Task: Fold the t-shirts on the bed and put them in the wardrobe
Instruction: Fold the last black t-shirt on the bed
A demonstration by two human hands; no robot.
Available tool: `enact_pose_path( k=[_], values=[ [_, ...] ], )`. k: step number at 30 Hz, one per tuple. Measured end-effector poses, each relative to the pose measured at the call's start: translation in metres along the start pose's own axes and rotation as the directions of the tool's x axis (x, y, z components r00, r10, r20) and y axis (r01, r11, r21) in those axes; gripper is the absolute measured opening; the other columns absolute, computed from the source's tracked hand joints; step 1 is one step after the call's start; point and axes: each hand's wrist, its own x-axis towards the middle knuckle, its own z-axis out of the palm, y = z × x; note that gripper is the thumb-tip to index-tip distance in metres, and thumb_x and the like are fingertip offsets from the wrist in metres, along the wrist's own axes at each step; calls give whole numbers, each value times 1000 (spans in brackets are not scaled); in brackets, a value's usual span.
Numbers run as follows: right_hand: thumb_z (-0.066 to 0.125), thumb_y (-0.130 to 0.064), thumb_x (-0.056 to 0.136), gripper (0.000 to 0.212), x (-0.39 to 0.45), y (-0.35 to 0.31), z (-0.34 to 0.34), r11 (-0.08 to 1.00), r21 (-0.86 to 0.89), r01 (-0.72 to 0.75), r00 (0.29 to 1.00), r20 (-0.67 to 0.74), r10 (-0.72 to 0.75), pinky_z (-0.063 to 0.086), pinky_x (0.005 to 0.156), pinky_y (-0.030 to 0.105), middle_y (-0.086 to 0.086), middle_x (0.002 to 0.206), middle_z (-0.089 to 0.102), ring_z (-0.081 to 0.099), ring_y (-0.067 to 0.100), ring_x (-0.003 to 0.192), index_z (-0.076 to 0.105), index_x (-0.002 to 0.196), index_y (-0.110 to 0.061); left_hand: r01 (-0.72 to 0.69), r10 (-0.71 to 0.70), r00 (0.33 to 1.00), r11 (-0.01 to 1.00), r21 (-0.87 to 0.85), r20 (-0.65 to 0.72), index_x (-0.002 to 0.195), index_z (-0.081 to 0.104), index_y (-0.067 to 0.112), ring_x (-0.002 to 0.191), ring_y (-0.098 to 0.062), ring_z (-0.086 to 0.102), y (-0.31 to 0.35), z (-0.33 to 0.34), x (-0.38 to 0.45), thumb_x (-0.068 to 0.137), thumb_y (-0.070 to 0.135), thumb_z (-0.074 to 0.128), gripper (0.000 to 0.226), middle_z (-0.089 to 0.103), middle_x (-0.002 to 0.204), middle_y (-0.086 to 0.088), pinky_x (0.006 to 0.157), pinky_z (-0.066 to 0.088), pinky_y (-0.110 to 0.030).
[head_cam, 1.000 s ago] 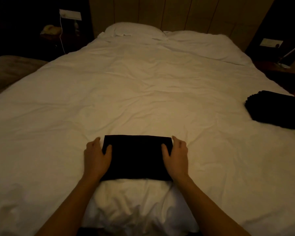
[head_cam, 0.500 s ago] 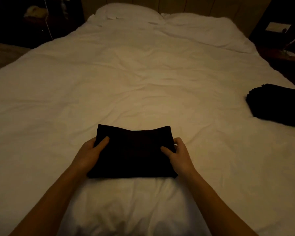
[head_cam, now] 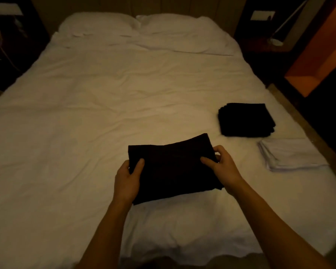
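Folded black t-shirt (head_cam: pixel 173 171): matt cloth. Black stack (head_cam: pixel 244 120): matt cloth. White folded stack (head_cam: pixel 291 157): smooth cloth. Bed (head_cam: pixel 105 113): white, wrinkled matt cloth cover.

Plain black folded cotton t-shirt (head_cam: pixel 173 171) in the grip, over a plain white rumpled bed sheet (head_cam: pixel 105 113). Right of the grip, a black folded stack (head_cam: pixel 244 120) and a white folded cloth (head_cam: pixel 291 156).

No text, label, brand or number can be read anywhere; the pale wall plate (head_cam: pixel 263 15) right of the bed's pillows (head_cam: pixel 136 26) shows no legible marking.
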Motion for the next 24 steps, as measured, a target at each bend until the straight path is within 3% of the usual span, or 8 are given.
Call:
enact_pose_path(
  k=[6, 9, 11, 14, 19, 24],
  values=[
    [67, -18, 92, 22, -14, -40, -89, 999, 44, -15, 993, -115, 20, 57, 67, 31, 7, 99, 70, 71, 22, 86, 52, 107, -14, -29, 27, 993, 1000, 13, 118, 115, 60, 25, 100, -18, 66, 64, 70, -20, 97, 41, 57, 24, 68, 110, 1, 91, 55, -42],
    [67, -13, 92, 26, -15, -39, -111, 994, 95, -57, 979, -188, 75, 56, 68, 28, 6, 102, 69, 70, 19, 87, 51, 113, -12, 29, -31, 973, 1000, 11, 230, 121, 63, 18, 98, -19, 68, 75, 93, -17, 98, 37, 58, 30, 70, 110, 0, 87, 56, -39],
    [68, -13, 90, 27, -13, -33, -126, 990, 92, -106, 970, -211, 124, 57, 74, 32, 8, 105, 68, 69, 20, 90, 54, 113, -10, 88, -82, 949, 996, -6, 304, 117, 66, 18, 94, -20, 70, 75, 109, -14, 97, 34, 59, 27, 72, 106, -2, 80, 57, -34],
    [69, -13, 89, 25, -6, -30, -151, 981, 54, -186, 957, -216, 193, 57, 87, 42, 11, 108, 69, 69, 24, 95, 58, 111, -9, 125, -130, 924, 991, 35, 359, 115, 67, 16, 93, -20, 71, 73, 135, -6, 97, 34, 59, 26, 73, 107, -5, 82, 57, -37],
    [66, -10, 91, 23, 14, -41, -192, 985, 81, -153, 930, -326, 172, 58, 78, 35, 9, 102, 68, 68, 23, 91, 56, 112, -10, 126, -118, 904, 992, 8, 411, 122, 64, 20, 98, -18, 69, 83, 194, 11, 96, 37, 60, 32, 72, 110, 1, 92, 55, -42],
    [66, -11, 91, 22, 46, -37, -235, 986, 56, -156, 919, -359, 165, 58, 83, 41, 10, 104, 69, 69, 25, 93, 58, 112, -12, 177, -177, 832, 983, 50, 526, 122, 61, 20, 97, -20, 70, 99, 243, 33, 97, 23, 57, 25, 72, 110, -4, 82, 56, -33]
  ],
)
